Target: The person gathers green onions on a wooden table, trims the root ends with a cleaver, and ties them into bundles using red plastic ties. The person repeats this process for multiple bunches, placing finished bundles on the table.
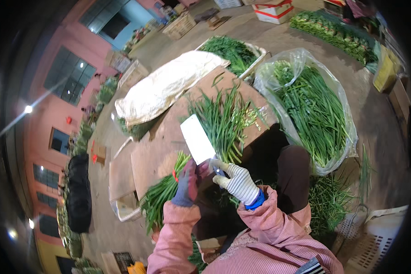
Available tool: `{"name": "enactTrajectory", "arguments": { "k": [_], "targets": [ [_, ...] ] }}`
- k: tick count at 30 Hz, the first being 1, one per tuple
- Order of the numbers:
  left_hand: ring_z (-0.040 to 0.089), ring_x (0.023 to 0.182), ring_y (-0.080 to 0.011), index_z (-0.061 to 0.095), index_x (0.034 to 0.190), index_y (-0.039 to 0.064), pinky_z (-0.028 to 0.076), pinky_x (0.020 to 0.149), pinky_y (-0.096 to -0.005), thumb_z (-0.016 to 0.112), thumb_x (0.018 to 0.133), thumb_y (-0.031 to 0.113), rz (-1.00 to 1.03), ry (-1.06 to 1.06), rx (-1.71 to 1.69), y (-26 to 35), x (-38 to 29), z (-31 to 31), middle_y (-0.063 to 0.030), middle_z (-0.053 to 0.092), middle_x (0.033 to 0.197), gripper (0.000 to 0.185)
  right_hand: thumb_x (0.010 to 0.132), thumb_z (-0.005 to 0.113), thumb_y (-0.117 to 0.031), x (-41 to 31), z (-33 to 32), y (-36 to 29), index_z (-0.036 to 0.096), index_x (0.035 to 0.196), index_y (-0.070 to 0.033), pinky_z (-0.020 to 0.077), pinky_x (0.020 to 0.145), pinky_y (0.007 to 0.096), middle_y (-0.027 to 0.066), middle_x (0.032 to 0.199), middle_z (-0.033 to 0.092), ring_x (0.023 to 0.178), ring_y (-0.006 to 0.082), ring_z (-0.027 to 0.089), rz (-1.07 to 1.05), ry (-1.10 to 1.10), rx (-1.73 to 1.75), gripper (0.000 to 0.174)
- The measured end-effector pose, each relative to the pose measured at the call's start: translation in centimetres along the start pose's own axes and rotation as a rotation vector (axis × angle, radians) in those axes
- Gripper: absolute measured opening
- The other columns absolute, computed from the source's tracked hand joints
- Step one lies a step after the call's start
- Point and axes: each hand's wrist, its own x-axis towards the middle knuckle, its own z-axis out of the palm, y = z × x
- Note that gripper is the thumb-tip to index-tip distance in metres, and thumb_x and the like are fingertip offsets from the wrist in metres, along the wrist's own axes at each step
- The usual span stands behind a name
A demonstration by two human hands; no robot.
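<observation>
My right hand, in a striped knit glove with pale fingertips, grips the handle of a cleaver. Its broad, brightly lit blade points up and away over a brown board. My left hand, in a grey and dark pink glove, is at the lower end of the blade; its fingers are partly hidden, and I cannot tell whether they hold anything. Beside it, a bundle of green stalks tied with a red band hangs over the board's near edge. Loose green stalks and pale cut ends lie on the board.
On the right stands a clear plastic bag full of long green stalks. Beyond the board are a white sack and a crate of leafy greens. Fallen greens and a perforated plastic basket lie at the lower right.
</observation>
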Motion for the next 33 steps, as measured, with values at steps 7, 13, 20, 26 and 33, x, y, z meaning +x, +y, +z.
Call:
{"name": "enactTrajectory", "arguments": {
  "k": [7,13,20,26,33],
  "targets": [
    [0.07,0.083,-0.0208,0.06,0.114,0.0,0.058,0.075,-0.0338,0.059,0.099,0.021,0.02,0.026,-0.105,-1.8,-2.1,0.8,-0.0085,0.07,0.094,0.025,0.082,0.075,-0.022,-1.7,0.7,-1.7,0.051,0.143,-0.006,0.0549,0.07,0.0301,0.0169,0.099,0.07,0.075,0.019,0.069,0.291,-0.226,0.161,0.068],
    [0.064,0.089,-0.0108,0.064,0.116,0.003,0.052,0.08,-0.0273,0.069,0.096,0.019,0.106,-0.179,0.135,-3.8,-2.7,1.9,-0.002,0.07,0.103,0.025,0.083,0.077,-0.031,-0.6,-0.2,0.1,0.061,0.125,0.001,0.0524,0.059,0.0281,0.0103,0.084,0.07,0.066,0.013,0.066,0.254,-0.256,-0.061,0.055],
    [0.056,0.106,-0.0343,0.043,0.141,-0.004,0.045,0.096,-0.0449,0.081,0.081,0.043,0.91,0.009,1.326,-0.9,-1.6,-4.6,-0.0226,0.058,0.119,0.086,0.085,0.072,-0.016,-0.3,-0.5,1.1,0.066,0.098,0.002,0.05,0.056,0.0241,0.0063,0.076,0.068,0.06,0.0102,0.062,0.454,-0.025,0.286,0.023],
    [0.043,0.131,-0.0437,0.028,0.148,-0.01,0.031,0.114,-0.0497,0.088,0.054,0.064,0.545,0.103,1.881,1.4,3.3,-11.2,-0.0289,0.043,0.143,0.134,0.086,0.07,-0.015,0.4,0.3,2.1,0.067,0.099,0.003,0.0509,0.058,0.0251,0.0071,0.077,0.069,0.061,0.0111,0.063,0.479,-0.009,0.183,0.023],
    [0.05,0.124,-0.0414,0.024,0.148,-0.01,0.038,0.109,-0.0448,0.092,0.049,0.055,0.174,-0.007,1.93,1.4,8.1,-10.1,-0.0256,0.05,0.136,0.137,0.087,0.07,-0.018,1.0,1.1,2.9,0.067,0.102,0.003,0.0508,0.058,0.0256,0.0065,0.078,0.07,0.059,0.0109,0.063,0.517,-0.021,0.102,0.025]
  ]
}}
